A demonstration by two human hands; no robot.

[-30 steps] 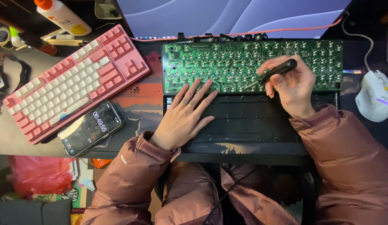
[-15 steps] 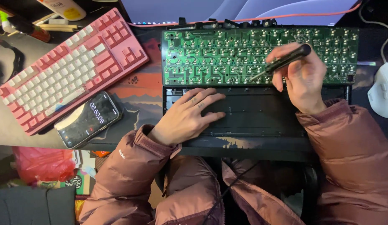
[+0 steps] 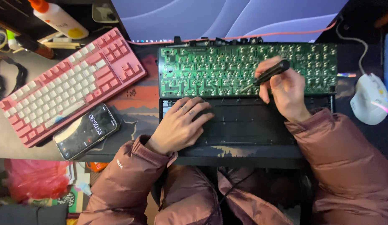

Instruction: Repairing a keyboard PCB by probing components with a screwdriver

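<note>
A green keyboard circuit board (image 3: pixel 210 66) lies face up across the desk, with its black lower case (image 3: pixel 252 121) just below it. My right hand (image 3: pixel 285 89) grips a black screwdriver (image 3: pixel 269 74), whose tip points down-left onto the board's middle. My left hand (image 3: pixel 181 123) rests flat on the left part of the black case, fingers curled slightly and holding nothing.
A pink and white keyboard (image 3: pixel 69 83) lies tilted at the left, with a phone (image 3: pixel 86 131) showing a timer below it. A white mouse (image 3: pixel 369 100) sits at the right. A white bottle with an orange cap (image 3: pixel 60 18) stands at the back left. A monitor (image 3: pixel 227 16) is behind.
My left hand's fingers have drawn together and curled on the black case. My right hand with the screwdriver has shifted slightly along the board.
</note>
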